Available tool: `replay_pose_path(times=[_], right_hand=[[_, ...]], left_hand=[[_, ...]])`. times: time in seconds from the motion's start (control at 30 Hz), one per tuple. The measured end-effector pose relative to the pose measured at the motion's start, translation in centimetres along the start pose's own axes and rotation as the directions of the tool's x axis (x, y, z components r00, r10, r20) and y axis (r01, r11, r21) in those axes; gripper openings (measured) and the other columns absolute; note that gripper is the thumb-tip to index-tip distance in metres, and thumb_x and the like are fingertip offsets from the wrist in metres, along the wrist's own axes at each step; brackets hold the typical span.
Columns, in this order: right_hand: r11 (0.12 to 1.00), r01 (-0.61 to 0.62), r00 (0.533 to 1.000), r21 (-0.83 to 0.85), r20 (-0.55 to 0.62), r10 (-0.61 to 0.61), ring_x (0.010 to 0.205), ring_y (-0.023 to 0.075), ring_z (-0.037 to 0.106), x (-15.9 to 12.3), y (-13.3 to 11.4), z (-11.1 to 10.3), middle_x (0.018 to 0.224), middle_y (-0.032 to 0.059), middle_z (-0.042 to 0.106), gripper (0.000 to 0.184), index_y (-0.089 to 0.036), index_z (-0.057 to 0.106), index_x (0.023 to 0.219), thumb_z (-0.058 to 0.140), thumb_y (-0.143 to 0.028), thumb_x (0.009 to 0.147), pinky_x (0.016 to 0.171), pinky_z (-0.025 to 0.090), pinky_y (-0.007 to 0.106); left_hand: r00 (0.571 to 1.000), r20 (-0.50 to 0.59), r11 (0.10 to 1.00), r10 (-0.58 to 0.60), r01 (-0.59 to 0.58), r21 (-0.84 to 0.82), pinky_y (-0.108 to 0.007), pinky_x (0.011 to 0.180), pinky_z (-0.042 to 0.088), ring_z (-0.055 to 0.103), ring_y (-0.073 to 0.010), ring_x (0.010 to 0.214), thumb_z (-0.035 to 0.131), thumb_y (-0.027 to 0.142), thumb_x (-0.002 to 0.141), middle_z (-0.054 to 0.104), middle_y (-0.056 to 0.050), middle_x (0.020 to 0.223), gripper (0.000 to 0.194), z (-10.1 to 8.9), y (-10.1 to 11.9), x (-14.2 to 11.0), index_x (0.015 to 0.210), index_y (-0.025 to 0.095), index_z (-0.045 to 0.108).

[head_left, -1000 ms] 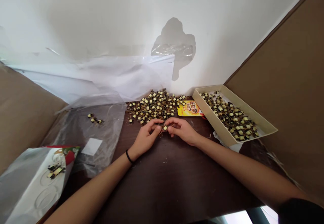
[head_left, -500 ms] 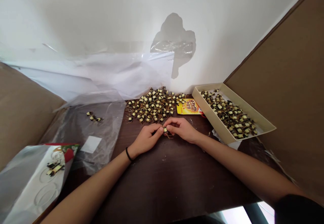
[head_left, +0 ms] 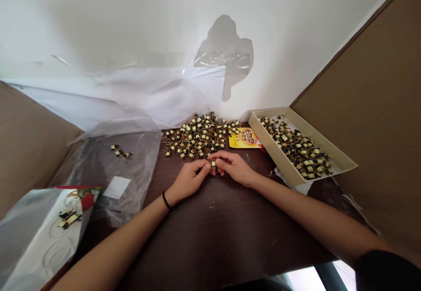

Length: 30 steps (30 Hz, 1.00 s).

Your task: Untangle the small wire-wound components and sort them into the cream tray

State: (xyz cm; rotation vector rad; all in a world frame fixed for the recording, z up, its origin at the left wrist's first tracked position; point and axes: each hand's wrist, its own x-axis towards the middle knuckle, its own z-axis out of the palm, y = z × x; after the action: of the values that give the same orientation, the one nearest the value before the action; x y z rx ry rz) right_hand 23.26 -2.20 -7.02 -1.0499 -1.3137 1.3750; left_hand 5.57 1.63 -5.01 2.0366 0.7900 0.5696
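Note:
Between my two hands is one small transformer (head_left: pixel 213 164), a black part with a pale yellow band and thin copper-coloured wire leads. My left hand (head_left: pixel 191 178) pinches it from the left with thumb and forefinger; a black band circles that wrist. From the right, my right hand (head_left: pixel 234 168) is closed on the same piece, its fingers curled around the far side. Just beyond the fingers lies a heap of like transformers (head_left: pixel 200 135) with tangled leads. The fingertips partly hide the held piece.
A cream box (head_left: pixel 279 150) holding many more transformers stands at right. Beside it lies a yellow packet (head_left: pixel 244 138). At left, a clear plastic bag (head_left: pixel 138 177) and a printed bag (head_left: pixel 42 247) each carry several pieces. Brown boards (head_left: pixel 371 107) and a white wall (head_left: pixel 131 19) enclose the dark table (head_left: pixel 223 238).
The transformer has turned slightly between my fingers, and its leads now point more downward. My right-hand fingers have shifted a little around it. The view has moved slightly.

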Motion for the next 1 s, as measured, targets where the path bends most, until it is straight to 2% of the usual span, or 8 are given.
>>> replay_pose_path(times=[0.13, 0.23, 0.5, 0.8, 1.0], right_hand=[[0.999, -0.003, 1.000, -0.047, 0.004, 0.003, 0.058, 0.0072, 0.050, -0.01, -0.21, -0.10, 0.079, 0.0000, 0.059, 0.030, -0.017, 0.064, 0.093, 0.058, -0.044, 0.084, 0.057, 0.045, 0.024], [0.999, -0.034, 0.999, -0.028, 0.021, 0.035, 0.058, 0.0080, 0.050, 0.01, -0.20, -0.14, 0.072, -0.0018, 0.058, 0.029, -0.017, 0.062, 0.095, 0.060, -0.043, 0.084, 0.059, 0.045, 0.024], [0.998, -0.068, 0.997, 0.011, 0.041, 0.067, 0.059, 0.0088, 0.049, 0.03, -0.35, -0.16, 0.068, -0.0032, 0.055, 0.035, -0.017, 0.058, 0.090, 0.063, -0.049, 0.079, 0.060, 0.043, 0.025], [0.996, -0.089, 0.991, 0.005, 0.096, 0.088, 0.057, 0.0089, 0.044, 0.04, -0.35, -0.30, 0.066, -0.0043, 0.050, 0.039, -0.016, 0.058, 0.088, 0.062, -0.054, 0.078, 0.059, 0.039, 0.025], [0.997, -0.082, 0.989, 0.000, 0.122, 0.081, 0.058, 0.0092, 0.044, 0.05, -0.32, -0.47, 0.066, -0.0040, 0.051, 0.044, -0.016, 0.059, 0.087, 0.062, -0.059, 0.076, 0.060, 0.037, 0.025]], left_hand=[[1.000, -0.017, 1.000, -0.001, 0.002, 0.027, -0.024, 0.072, 0.046, 0.061, -0.0135, 0.070, 0.043, 0.031, 0.092, 0.069, -0.002, 0.075, 0.032, 0.11, -0.12, -0.02, 0.072, 0.016, 0.064], [1.000, -0.015, 0.999, -0.008, 0.009, 0.044, -0.024, 0.070, 0.045, 0.061, -0.0135, 0.069, 0.042, 0.031, 0.092, 0.068, -0.002, 0.073, 0.033, 0.12, -0.10, -0.05, 0.071, 0.016, 0.063], [0.999, -0.034, 0.995, -0.035, 0.038, 0.092, -0.022, 0.066, 0.042, 0.058, -0.0117, 0.064, 0.043, 0.028, 0.090, 0.065, 0.000, 0.065, 0.033, 0.19, 0.12, -0.15, 0.064, 0.017, 0.060], [1.000, -0.010, 0.979, 0.028, -0.026, 0.203, -0.022, 0.062, 0.039, 0.053, -0.0114, 0.062, 0.042, 0.024, 0.087, 0.060, 0.000, 0.061, 0.032, 0.15, 0.22, -0.22, 0.059, 0.017, 0.057], [0.999, 0.008, 0.978, 0.038, -0.039, 0.205, -0.021, 0.059, 0.038, 0.052, -0.0111, 0.060, 0.041, 0.022, 0.086, 0.058, 0.000, 0.059, 0.032, 0.04, 0.52, -0.23, 0.058, 0.017, 0.055]])
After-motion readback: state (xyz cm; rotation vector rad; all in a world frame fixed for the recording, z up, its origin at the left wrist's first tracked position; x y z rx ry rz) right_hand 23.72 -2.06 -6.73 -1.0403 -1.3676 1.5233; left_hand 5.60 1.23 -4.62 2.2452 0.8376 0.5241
